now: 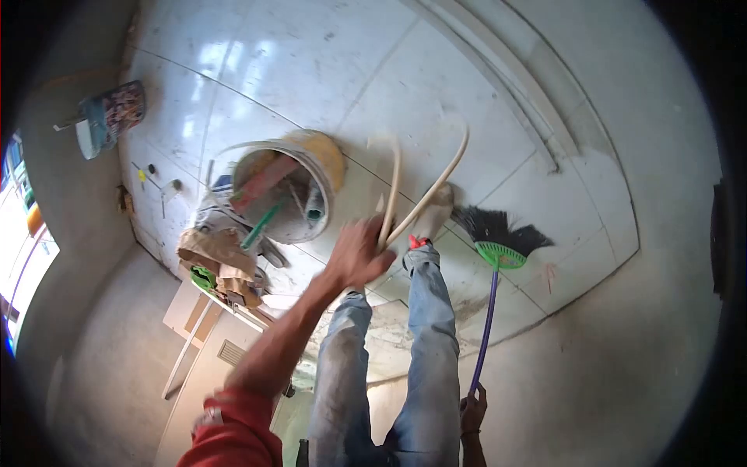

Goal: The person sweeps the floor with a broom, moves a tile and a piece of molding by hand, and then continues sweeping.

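My left hand (362, 253), at the end of a red-sleeved arm, is closed round a beige cable or thin tube (430, 194) near the middle of the view. The cable bends in two curves over the tiled floor (311, 62); its far ends are blurred. At the lower right, my right hand (473, 410) grips the purple handle of a broom (486, 335). The broom's green head (500, 254) and black bristles (498, 226) lie on the floor beside my right foot. A bucket (331, 159) holding several tools stands left of the cable.
A torn brown paper bag (214, 253) is beside the bucket. Farther left are a plastic bag (117, 113) and small items on the floor. Long pale strips (537, 101) lie along the upper right wall. Cardboard (187, 311) leans at the lower left.
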A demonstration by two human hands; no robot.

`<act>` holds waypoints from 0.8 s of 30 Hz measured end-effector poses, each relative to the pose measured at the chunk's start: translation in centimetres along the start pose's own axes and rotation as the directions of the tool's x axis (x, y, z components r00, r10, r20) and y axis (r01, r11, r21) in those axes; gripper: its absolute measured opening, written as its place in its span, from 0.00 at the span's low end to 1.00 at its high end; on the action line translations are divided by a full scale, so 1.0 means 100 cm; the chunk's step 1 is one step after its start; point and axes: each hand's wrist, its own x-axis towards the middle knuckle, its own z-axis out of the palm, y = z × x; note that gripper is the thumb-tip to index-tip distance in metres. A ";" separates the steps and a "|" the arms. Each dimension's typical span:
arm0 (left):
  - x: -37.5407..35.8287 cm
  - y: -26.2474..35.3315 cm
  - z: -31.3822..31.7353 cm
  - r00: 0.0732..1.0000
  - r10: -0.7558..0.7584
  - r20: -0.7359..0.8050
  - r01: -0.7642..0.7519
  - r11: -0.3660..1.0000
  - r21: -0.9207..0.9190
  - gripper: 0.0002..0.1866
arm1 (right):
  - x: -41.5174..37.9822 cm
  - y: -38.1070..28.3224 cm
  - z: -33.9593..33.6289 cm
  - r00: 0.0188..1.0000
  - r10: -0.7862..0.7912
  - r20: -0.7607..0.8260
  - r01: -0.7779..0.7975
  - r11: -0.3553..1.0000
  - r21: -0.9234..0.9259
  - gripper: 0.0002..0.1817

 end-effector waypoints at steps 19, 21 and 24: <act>0.011 -0.266 -0.175 0.535 -0.753 -0.384 0.143 0.528 -0.837 0.23 | -0.069 -0.004 0.016 0.973 -0.202 -0.108 0.173 0.956 -0.236 0.25; 0.033 -0.281 -0.165 0.602 -0.756 -0.259 0.094 0.389 -0.916 0.25 | -0.081 0.005 0.020 0.962 -0.250 -0.115 0.213 0.941 -0.261 0.25; 0.060 -0.299 -0.155 0.665 -0.730 -0.158 0.163 0.348 -0.923 0.31 | -0.090 0.024 0.018 0.924 -0.360 -0.131 0.300 0.893 -0.336 0.25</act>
